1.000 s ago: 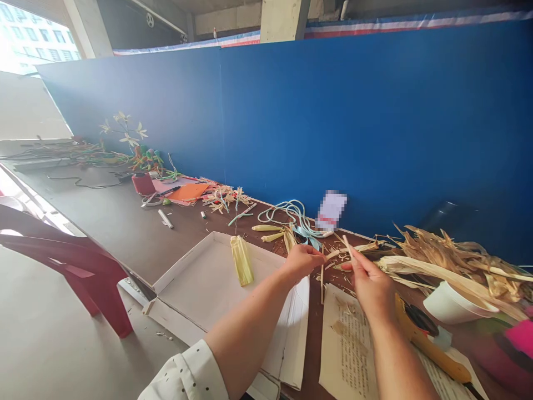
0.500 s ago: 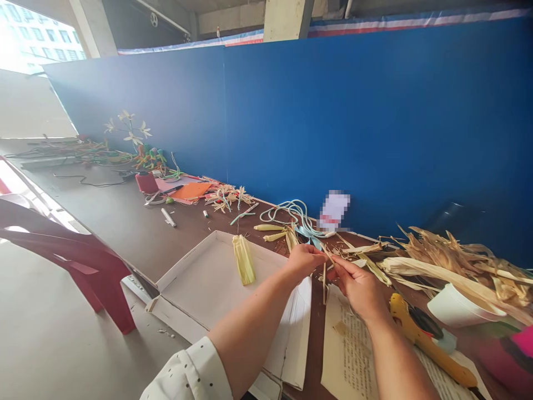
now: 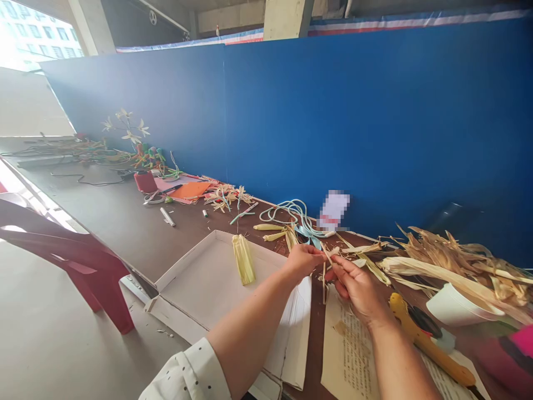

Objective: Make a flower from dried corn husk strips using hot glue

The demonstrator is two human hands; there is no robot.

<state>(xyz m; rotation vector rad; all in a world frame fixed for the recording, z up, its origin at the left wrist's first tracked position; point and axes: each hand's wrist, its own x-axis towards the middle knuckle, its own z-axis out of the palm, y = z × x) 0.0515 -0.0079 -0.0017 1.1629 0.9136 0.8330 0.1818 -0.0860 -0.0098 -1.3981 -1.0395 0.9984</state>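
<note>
My left hand (image 3: 303, 260) is closed, with its fingertips pinching a thin strip of dried corn husk (image 3: 327, 254). Facing it, my right hand (image 3: 353, 282) grips the same strip between thumb and fingers. Below the fingertips a narrow pale length (image 3: 324, 286) hangs or stands; whether it joins the strip I cannot tell. A pleated yellow-green husk piece (image 3: 244, 260) lies in the shallow white cardboard tray (image 3: 191, 283) to the left. Just beyond my hands are a light blue ribbon (image 3: 310, 235) and husk scraps (image 3: 287, 233).
Dried husks (image 3: 458, 255) are heaped at right beside a white cup (image 3: 460, 305). A yellow tool (image 3: 428, 347) rests on printed paper (image 3: 347, 350). Pale blue cord (image 3: 287, 206) lies against the blue partition (image 3: 353, 122). A red chair (image 3: 100, 278) stands at left.
My right hand's fingers have shifted slightly on the husk strip, the lower ones curling apart a little. My left hand stays almost where it was.
</note>
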